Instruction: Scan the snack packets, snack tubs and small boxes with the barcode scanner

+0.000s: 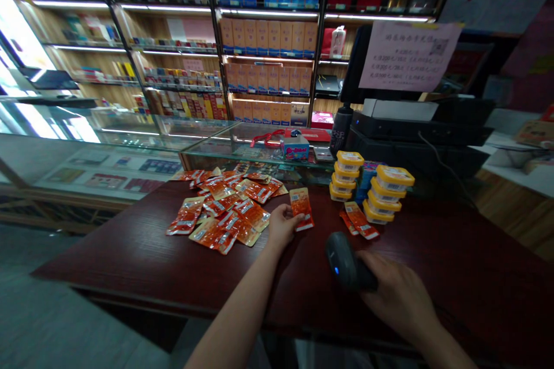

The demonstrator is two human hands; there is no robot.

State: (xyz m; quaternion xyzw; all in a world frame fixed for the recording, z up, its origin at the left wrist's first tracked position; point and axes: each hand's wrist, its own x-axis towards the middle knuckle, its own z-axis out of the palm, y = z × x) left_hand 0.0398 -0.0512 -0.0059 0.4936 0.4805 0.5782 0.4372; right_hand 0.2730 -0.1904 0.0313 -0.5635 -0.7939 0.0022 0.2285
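My left hand [282, 225] pinches the edge of one orange snack packet [302, 208] that lies on the dark red table [130, 259]. My right hand [400, 297] is closed round a black handheld barcode scanner [346, 265], whose head points toward that packet. Left of my left hand spreads a loose heap of several orange snack packets [225, 207]. Two more orange packets [358, 221] lie to the right, beside the stacks of tubs.
Stacks of yellow-lidded tubs [386, 193] stand at the table's back right. Behind them sits a black cash register with a screen and a paper notice [409, 55]. A glass counter [259, 153] holds a small box and a red lanyard. Shelves of boxed goods fill the back wall.
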